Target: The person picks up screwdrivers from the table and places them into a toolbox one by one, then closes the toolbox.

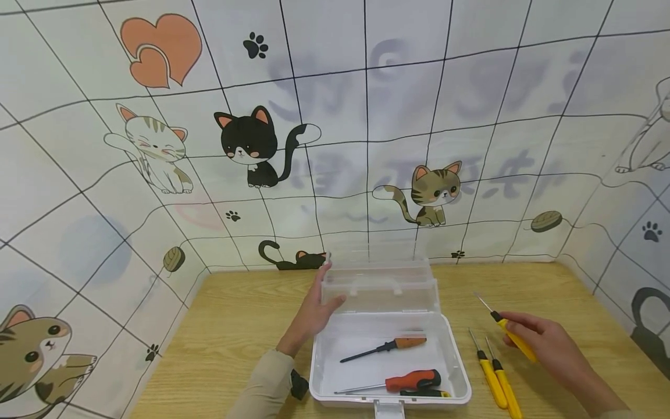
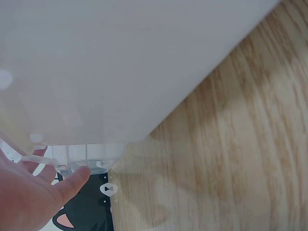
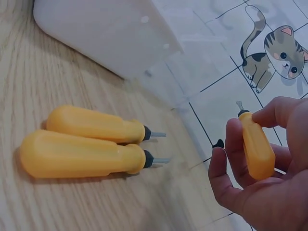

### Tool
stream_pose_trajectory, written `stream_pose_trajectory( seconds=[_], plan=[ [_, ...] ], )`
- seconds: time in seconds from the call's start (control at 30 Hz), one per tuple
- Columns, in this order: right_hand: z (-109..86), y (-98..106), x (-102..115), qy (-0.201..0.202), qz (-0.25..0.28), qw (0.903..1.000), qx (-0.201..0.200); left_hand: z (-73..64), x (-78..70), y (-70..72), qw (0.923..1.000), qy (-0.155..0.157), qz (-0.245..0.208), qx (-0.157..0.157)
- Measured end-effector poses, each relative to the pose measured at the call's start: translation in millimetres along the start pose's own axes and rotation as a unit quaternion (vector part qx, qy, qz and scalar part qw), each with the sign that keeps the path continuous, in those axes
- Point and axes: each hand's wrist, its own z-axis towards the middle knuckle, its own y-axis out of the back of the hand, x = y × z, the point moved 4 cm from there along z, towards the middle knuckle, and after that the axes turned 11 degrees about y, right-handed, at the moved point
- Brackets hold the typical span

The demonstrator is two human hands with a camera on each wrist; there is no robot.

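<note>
Head view: right hand grips yellow screwdriver

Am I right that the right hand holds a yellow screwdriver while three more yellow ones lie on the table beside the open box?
Not quite: only two yellow screwdrivers lie on the table, as the right wrist view shows. The right hand does hold a yellow screwdriver beside the open box.

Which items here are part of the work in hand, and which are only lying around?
In use: right hand holding yellow-handled screwdriver; left hand on clear lid of white plastic box.
Lying about: two yellow screwdrivers on wooden table; orange-handled screwdrivers in box.
</note>
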Motion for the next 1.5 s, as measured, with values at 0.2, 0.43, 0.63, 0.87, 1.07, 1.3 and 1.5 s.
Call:
stream_pose_trajectory(
  seconds=[0.2, 0.43, 0.63, 0.87, 1.07, 1.3, 1.5],
  plan=[
    [2.2, 1.3, 9.8, 0.036, -0.008, 0.9993, 0.003, -0.8, -0.2, -0.2, 1.0000, 0.001, -0.006, -0.002],
    [5.9, 1.9, 24.6, 0.058, 0.006, 0.9982, 0.018, -1.1, -0.9, -0.3, 1.0000, 0.001, -0.003, -0.001],
    [9.6, 3.0, 34.7, 0.071, -0.013, 0.9972, 0.020, -1.3, -0.4, -0.1, 1.0000, -0.001, -0.005, -0.001],
    [12.3, 3.5, 47.1, 0.091, -0.020, 0.9953, 0.029, -1.9, -0.7, 0.3, 0.9999, -0.001, -0.011, 0.001],
    [15.3, 1.2, 57.0, 0.128, 0.017, 0.9912, 0.031, -1.4, 0.7, -0.1, 1.0000, -0.001, -0.004, -0.001],
    [21.9, -2.4, 60.0, 0.093, 0.039, 0.9943, 0.036, -1.5, 0.8, 0.1, 1.0000, 0.002, -0.004, 0.000],
    [26.6, -4.2, 68.5, 0.086, 0.023, 0.9957, 0.025, -1.2, 0.4, 0.3, 1.0000, -0.003, -0.003, 0.003]
  ],
)
